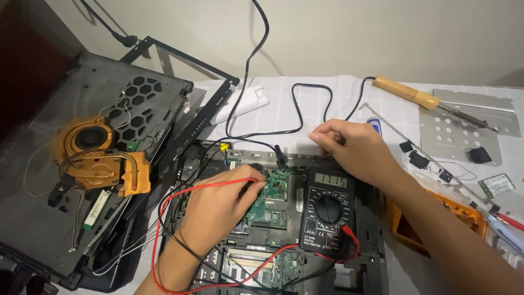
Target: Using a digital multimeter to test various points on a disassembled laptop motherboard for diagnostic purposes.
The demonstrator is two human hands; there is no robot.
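Observation:
My left hand (218, 205) is closed around thin test probes with red and black leads (180, 194), their tips resting on the green circuit board (275, 191) of an opened laptop. A black multimeter (327, 210) with a lit display lies on the laptop base just right of the board. Above the meter's top edge, my right hand (352, 147) has its fingers pinched together near a black cable plug (280, 158). What the fingers grip is hidden.
A removed laptop panel with a copper heatsink and fan (98, 158) lies at left. At the back right are a wooden-handled soldering iron (406, 90), a perforated metal plate (464, 123), small black parts and a small green card (496, 186). A white cloth covers the table.

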